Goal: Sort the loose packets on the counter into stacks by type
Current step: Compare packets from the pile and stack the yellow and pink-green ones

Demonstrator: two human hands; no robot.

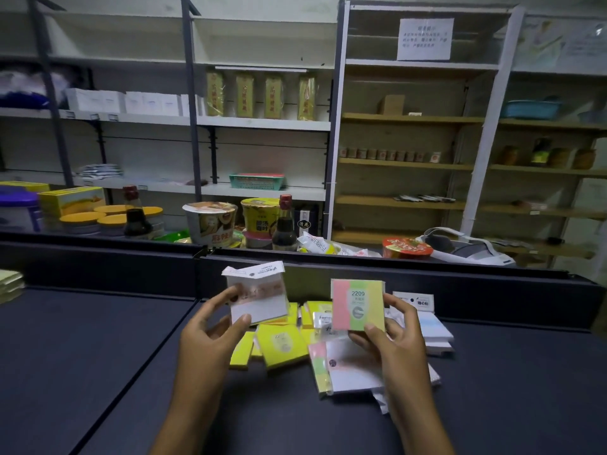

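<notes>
Hands up over counter (98,372): my left hand (210,330) pinches white packet (259,297), my right hand (391,336) pinches pink-green-yellow packet (358,305). Loose packets (282,346) lie below both; counter left of them bare to its edge.

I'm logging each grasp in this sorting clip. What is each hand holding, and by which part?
The left hand pinches a white packet at its lower left corner. The right hand grips a pink-green-yellow packet by its lower right edge.

Print on wall notice (425,38) too blurred to read; right hand (392,336) hides part of packet pile (348,366).
</notes>
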